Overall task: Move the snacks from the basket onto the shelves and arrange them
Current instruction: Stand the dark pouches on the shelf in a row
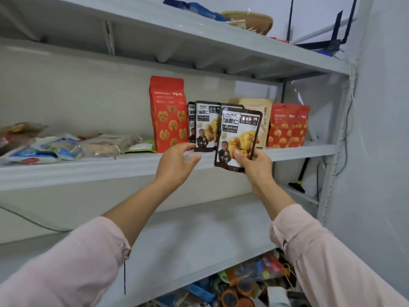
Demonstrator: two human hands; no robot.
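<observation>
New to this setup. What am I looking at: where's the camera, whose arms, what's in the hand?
No machine here: one wide-angle camera worn on a person's head, looking forward and down at their own arms. The right hand pinches a brown chestnut pouch by its lower part, in front of the middle shelf. The left hand is open beside matching pouches standing on that shelf, between a tall red bag and a beige bag. Flat packets lie further left.

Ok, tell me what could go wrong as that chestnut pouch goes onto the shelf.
1. The upright brown pouches stand close together near the front edge of the shelf. Pushing the held pouch in among them could topple them, possibly off the edge.
2. The right hand grips the held pouch only at its lower end, so it might slip or flop.
</observation>
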